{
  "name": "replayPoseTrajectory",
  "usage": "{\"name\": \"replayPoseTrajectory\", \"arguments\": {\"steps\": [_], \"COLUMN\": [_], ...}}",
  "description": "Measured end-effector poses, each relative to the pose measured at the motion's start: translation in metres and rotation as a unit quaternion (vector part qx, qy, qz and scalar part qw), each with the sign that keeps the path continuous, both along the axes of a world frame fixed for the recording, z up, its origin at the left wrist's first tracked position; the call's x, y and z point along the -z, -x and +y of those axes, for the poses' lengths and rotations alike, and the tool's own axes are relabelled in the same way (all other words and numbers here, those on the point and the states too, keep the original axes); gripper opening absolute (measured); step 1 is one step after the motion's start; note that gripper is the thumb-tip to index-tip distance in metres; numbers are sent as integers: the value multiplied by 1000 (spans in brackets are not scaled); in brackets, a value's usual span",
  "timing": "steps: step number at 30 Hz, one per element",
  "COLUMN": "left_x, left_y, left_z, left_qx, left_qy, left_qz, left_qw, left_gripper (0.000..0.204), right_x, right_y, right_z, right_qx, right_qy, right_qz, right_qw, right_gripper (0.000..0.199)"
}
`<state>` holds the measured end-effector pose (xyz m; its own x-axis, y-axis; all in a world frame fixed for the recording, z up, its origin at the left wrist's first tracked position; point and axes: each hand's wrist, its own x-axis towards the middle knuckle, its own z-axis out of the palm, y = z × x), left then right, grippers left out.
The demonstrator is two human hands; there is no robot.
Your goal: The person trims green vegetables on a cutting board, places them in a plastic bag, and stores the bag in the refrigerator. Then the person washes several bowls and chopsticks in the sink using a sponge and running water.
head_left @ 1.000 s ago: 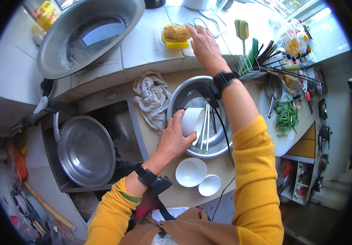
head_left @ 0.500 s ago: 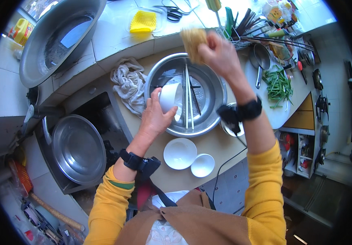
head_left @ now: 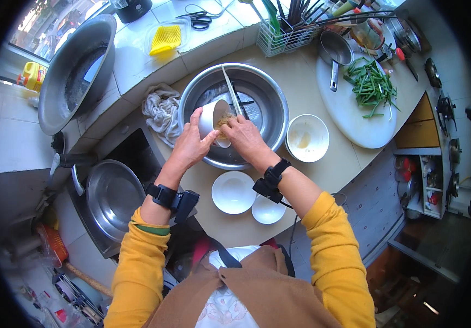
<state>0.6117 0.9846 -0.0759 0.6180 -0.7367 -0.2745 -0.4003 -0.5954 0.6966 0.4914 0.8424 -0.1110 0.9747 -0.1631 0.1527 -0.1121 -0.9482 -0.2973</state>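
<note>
"Head view. Grip first: what does each hand have?"

"Left hand (head_left: pixel 193 143) curled round a white bowl (head_left: pixel 207 119), fingers along the outer wall, thumb near the rim; spread only as wide as the bowl needs. Right hand (head_left: pixel 245 140) bunched on a tan scrubber (head_left: pixel 224 120), fingers drawn together, at the bowl's mouth. Fingertips partly hidden; exact contact there, cannot tell."

"Why the tilt?"

"Judgement: mouth turned toward the right hand to give it a direct way in, left hand steadying the wall. Bowl is over the metal basin (head_left: pixel 277 104), probably so drips land inside."

"Moving outward?"

"Pale chopsticks (head_left: pixel 229 87) lean in the basin, far ends at its rim. Crumpled cloth (head_left: pixel 161 112) just left of it, presumably placed to be handy. 2 plain bowls (head_left: pixel 233 192) sit on the near side; 1 smeared bowl (head_left: pixel 307 138) stands to the right. Perhaps grouped by state; unconfirmed."

"Farther?"

"Yellow pad (head_left: pixel 165 38) in a clear tray on the ledge (head_left: pixel 131 54). Chopped greens (head_left: pixel 371 86) on a white board (head_left: pixel 367 134), apart from the basin, possibly to avoid splashes."
</note>
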Motion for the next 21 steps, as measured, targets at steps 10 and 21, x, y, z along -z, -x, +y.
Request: {"name": "replayPoseTrajectory", "arguments": {"steps": [10, 21], "left_x": [11, 20], "left_y": [-6, -15], "left_z": [-4, -10], "left_qx": [-22, -75], "left_qy": [53, 118], "left_qz": [89, 162], "left_qw": [994, 977], "left_gripper": [74, 74], "right_x": [-9, 21], "right_y": [9, -1], "right_z": [9, 4], "right_qx": [71, -57], "right_qy": [-618, -63], "right_qz": [15, -76], "right_qw": [783, 993], "right_gripper": [36, 24]}}
